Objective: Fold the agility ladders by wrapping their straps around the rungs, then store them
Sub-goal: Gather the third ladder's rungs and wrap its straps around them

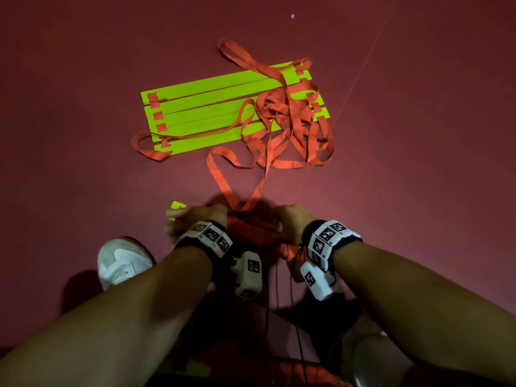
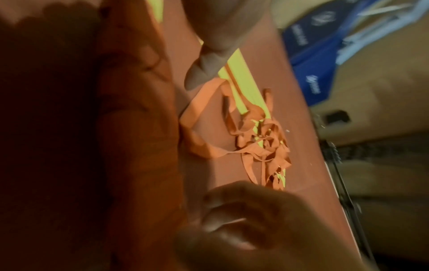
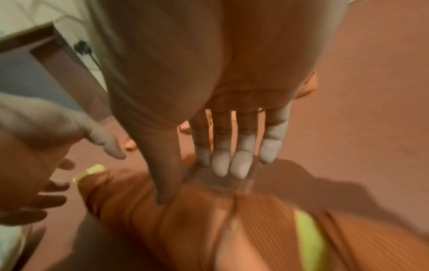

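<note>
- Head view: the left hand [image 1: 195, 219] and right hand [image 1: 290, 222] work side by side low on the dark red floor [image 1: 83, 79], on a bundle of neon yellow-green flat plastic rungs wound in orange webbing strap [image 1: 251, 233] that lies between and under them.
- Right wrist view: the right hand's grip is wide, its fingers [image 3: 241, 161] straight and pointing down past the far edge of the wrapped bundle [image 3: 185, 210], the thumb tip pressing on the orange windings.
- The left hand's grip cannot be told: it is blurred in the head view, and in the right wrist view its fingers [image 3: 46, 199] lie loosely curled beside the bundle's yellow-green end.
- Two runs of orange strap [image 1: 248, 196] rise from between the hands to a second ladder of neon yellow-green rungs [image 1: 201, 107], well beyond the grip.
- A loose tangle of orange strap [image 1: 287, 127] covers that ladder's right end.
- A white trainer [image 1: 122, 261] stands just left of the left forearm.
</note>
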A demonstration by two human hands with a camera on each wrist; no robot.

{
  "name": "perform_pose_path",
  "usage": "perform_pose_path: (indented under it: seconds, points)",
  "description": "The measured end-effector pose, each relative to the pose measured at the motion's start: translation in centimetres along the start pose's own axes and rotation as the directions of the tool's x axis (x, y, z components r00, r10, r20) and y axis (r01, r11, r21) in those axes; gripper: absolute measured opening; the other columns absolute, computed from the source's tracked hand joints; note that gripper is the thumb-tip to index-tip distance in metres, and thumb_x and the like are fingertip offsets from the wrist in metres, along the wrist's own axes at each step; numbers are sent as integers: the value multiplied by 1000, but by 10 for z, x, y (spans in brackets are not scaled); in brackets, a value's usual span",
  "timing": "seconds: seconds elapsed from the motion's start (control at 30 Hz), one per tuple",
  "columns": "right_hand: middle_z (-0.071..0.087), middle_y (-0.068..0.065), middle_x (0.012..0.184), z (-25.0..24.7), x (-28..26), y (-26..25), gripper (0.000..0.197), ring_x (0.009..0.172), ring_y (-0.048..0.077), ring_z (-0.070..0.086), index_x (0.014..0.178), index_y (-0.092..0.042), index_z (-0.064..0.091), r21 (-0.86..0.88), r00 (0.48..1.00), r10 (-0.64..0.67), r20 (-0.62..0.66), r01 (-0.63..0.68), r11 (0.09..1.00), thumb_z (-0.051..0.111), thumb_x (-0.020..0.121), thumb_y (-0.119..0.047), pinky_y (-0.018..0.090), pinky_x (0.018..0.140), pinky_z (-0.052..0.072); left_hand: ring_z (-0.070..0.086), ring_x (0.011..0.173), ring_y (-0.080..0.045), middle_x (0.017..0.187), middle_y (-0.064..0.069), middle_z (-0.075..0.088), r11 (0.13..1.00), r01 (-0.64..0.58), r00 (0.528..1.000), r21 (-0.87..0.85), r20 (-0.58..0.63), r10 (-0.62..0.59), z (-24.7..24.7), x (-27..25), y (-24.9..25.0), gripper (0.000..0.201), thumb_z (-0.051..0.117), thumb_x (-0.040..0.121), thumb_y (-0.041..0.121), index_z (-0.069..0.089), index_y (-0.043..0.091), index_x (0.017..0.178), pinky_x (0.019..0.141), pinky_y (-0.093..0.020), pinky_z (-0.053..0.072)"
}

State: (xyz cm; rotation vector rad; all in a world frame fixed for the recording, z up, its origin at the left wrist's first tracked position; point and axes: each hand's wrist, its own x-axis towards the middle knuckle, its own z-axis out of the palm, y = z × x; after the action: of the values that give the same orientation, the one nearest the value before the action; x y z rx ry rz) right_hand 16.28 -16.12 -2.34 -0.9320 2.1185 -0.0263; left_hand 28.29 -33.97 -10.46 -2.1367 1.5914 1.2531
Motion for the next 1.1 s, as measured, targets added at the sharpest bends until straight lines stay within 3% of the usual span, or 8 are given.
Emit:
perform_pose_path:
  seconds: [0.1,0.17,0.27,0.47,0.67,0.9,1.0,1.1]
  points:
    - [71,7,112,-12,4,-5,49,104,29,66,118,-18,63,44,1000,-3,-29,4,999,80,78,-40,33,83,51,52,123,-46,141,-21,52,986,-165,986,-27,-31,164,-11,-7,10,96,64,58,61,54,8,137,102,-53,47]
    - [71,8,109,-20,7,-9,45,102,30,66,114,-17,65,61,999,-11,-43,14,998,77,80,-43,36,85,53,48,115,-39,136,-12,45,966,-258,951,-23,-180,250,-34,-40,27,78,65,61,51,52,14,128,93,-44,46]
    - [70,9,109,-38,11,-16,44,103,31,63,112,-13,67,68,998,-17,-53,20,997,76,81,-42,36,84,51,41,131,-39,143,-12,40,933,-360,932,-33,40,361,-52,-73,57,55,61,94,25,43,8,142,105,-42,40]
    - [67,6,93,-94,29,-22,36,91,29,62,94,-15,61,95,980,55,-191,-37,995,79,78,-42,34,75,48,62,110,-32,119,-8,66,858,-513,858,0,34,513,-69,-50,123,40,65,87,28,59,18,125,79,-31,44]
    - [65,2,88,-139,59,-27,30,86,26,61,90,-13,58,167,951,116,-286,-69,983,77,82,-35,29,70,42,62,108,-29,123,-4,67,720,-668,744,189,136,655,-71,-32,164,32,66,90,25,65,21,122,79,-28,43]
    - [67,7,100,-165,135,-57,25,95,27,61,94,-17,60,26,965,-3,-261,11,1000,76,82,-32,31,76,46,58,67,-19,96,-3,65,727,-644,765,237,189,616,-67,26,183,24,63,90,20,65,26,112,51,-22,36]
    - [68,9,106,-170,171,-69,26,99,29,63,99,-14,63,-5,971,-30,-236,30,1000,75,81,-28,34,79,49,63,85,-21,115,-3,62,672,-677,732,301,173,659,-64,46,186,29,65,93,20,63,24,121,59,-25,45]
    - [62,11,116,-167,200,-79,36,106,32,60,110,-13,62,-36,979,-66,-193,60,998,76,81,-27,36,83,50,47,137,-24,155,-3,41,545,-744,652,387,243,718,-64,68,189,48,66,93,19,56,19,139,100,-30,43]
